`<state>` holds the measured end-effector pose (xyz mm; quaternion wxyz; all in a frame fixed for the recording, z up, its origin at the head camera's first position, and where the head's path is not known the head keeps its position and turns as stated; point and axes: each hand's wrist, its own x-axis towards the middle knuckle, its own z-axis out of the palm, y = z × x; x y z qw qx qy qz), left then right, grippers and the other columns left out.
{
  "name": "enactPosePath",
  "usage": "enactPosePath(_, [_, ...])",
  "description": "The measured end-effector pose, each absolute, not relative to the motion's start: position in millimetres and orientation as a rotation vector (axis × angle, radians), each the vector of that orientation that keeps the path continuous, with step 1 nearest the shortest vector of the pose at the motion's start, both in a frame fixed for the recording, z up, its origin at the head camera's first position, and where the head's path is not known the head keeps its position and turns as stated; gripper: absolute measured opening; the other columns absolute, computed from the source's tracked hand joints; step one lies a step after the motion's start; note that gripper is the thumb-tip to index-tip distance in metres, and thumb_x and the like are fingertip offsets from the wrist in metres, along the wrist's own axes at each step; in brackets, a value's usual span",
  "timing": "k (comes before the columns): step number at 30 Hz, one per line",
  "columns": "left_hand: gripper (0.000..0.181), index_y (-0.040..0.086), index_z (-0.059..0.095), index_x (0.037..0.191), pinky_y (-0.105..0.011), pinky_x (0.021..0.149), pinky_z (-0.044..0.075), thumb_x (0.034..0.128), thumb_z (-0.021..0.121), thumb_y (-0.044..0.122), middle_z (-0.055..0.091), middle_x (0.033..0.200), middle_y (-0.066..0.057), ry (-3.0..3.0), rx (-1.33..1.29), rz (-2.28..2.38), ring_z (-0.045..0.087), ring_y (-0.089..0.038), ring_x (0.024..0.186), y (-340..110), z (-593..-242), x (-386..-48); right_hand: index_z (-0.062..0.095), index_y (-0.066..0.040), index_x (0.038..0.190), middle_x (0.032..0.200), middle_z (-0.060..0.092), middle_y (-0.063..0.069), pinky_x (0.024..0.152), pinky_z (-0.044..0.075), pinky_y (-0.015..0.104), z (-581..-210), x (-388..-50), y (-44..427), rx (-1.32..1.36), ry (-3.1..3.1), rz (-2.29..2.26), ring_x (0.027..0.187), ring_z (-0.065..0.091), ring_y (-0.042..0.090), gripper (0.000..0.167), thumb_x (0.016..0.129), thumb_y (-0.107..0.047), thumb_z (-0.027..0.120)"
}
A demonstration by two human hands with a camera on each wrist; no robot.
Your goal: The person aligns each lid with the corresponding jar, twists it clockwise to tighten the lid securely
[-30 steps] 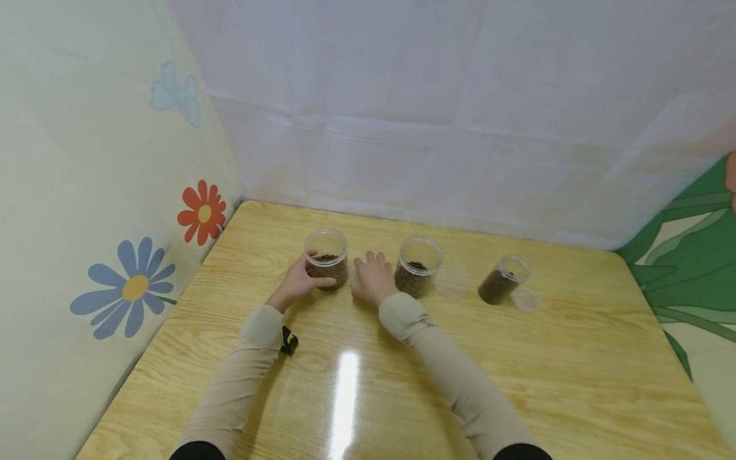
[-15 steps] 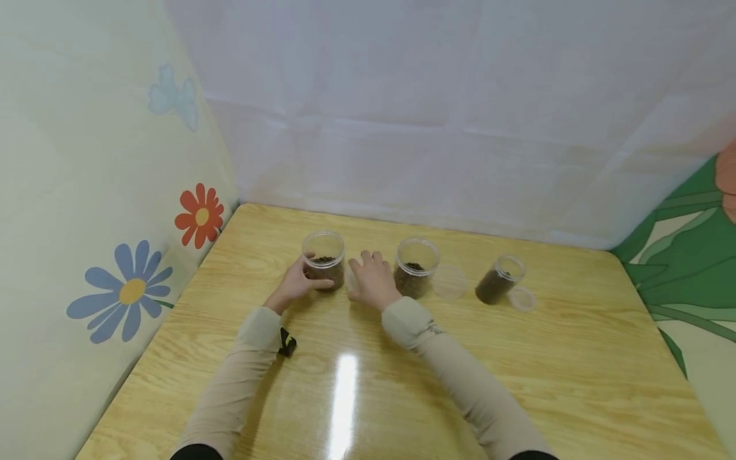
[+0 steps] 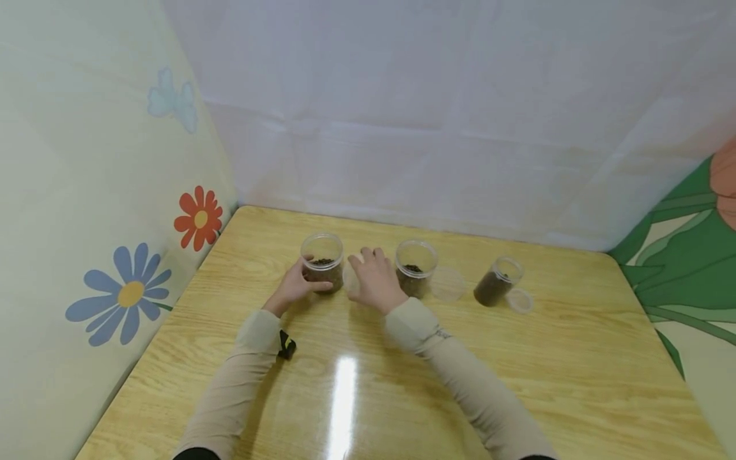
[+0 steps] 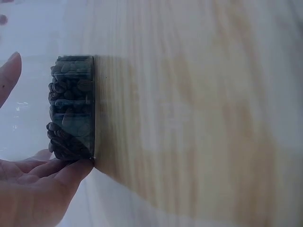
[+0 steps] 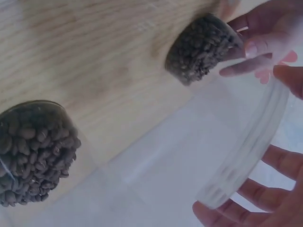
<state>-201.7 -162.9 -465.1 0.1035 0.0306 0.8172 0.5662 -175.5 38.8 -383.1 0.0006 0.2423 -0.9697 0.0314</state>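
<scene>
Thumb and fingers of my left hand (image 3: 294, 285) curl round the leftmost clear jar (image 3: 330, 279), which stands upright and partly filled with dark beans. In the left wrist view, the hand (image 4: 40, 194) lies low against the jar's side, beside the beans (image 4: 71, 109). My right hand (image 3: 376, 281) is between this jar and the middle jar (image 3: 411, 284). As the right wrist view shows, the right hand (image 5: 270, 194) holds a round translucent lid (image 5: 246, 146) by its rim, on edge. Both jars have open tops.
Right of the middle jar, a clear lid (image 3: 447, 284) lies flat on the table (image 3: 575, 358). Farther right stands a narrower jar (image 3: 492, 287) with dark contents, beside a small lid (image 3: 520, 301). A small black and yellow object (image 3: 286, 345) lies near the left sleeve.
My right hand's fingers have spread and arched slightly above the table, and the hand has shifted a little. The left hand keeps its grip on the jar.
</scene>
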Motion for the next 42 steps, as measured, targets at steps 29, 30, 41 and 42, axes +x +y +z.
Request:
enactPosePath(29, [0.1, 0.006, 0.018, 0.143, -0.052, 0.103, 0.024, 0.0668, 0.082, 0.018, 0.041, 0.131, -0.028, 2.473, 0.149, 1.675, 0.037, -0.039, 0.122, -163, -461, -201, 0.041, -0.011, 0.136, 0.133, 0.039, 0.015, 0.092, 0.04, 0.047, -364, -183, 44, 0.725, -2.999, 0.427, 0.118, 0.037, 0.033, 0.072, 0.075, -0.037, 0.071])
enactPosePath(30, [0.1, 0.006, 0.018, 0.142, -0.052, 0.103, 0.025, 0.0665, 0.082, 0.018, 0.042, 0.129, -0.028, 2.494, 0.157, 1.662, 0.038, -0.039, 0.121, -164, -460, -201, 0.041, -0.011, 0.136, 0.133, 0.039, 0.015, 0.092, 0.04, 0.047, -365, -183, 44, 0.725, -2.994, 0.438, 0.118, 0.037, 0.033, 0.073, 0.075, -0.036, 0.072])
enactPosePath(41, [0.098, 0.009, 0.021, 0.143, -0.054, 0.103, 0.024, 0.0669, 0.082, 0.02, 0.046, 0.125, -0.022, 2.606, 0.202, 1.517, 0.041, -0.035, 0.118, -168, -452, -199, 0.041, -0.011, 0.135, 0.134, 0.039, 0.017, 0.092, 0.04, 0.047, -364, -181, 44, 0.737, -2.955, 0.482, 0.118, 0.037, 0.032, 0.072, 0.076, -0.038, 0.07])
enactPosePath(42, [0.099, 0.009, 0.02, 0.143, -0.054, 0.103, 0.023, 0.0671, 0.082, 0.021, 0.046, 0.126, -0.022, 2.605, 0.201, 1.515, 0.041, -0.035, 0.118, -169, -451, -199, 0.041, -0.01, 0.135, 0.134, 0.039, 0.017, 0.093, 0.039, 0.047, -364, -180, 44, 0.74, -2.952, 0.486, 0.118, 0.037, 0.032, 0.072, 0.076, -0.038, 0.07])
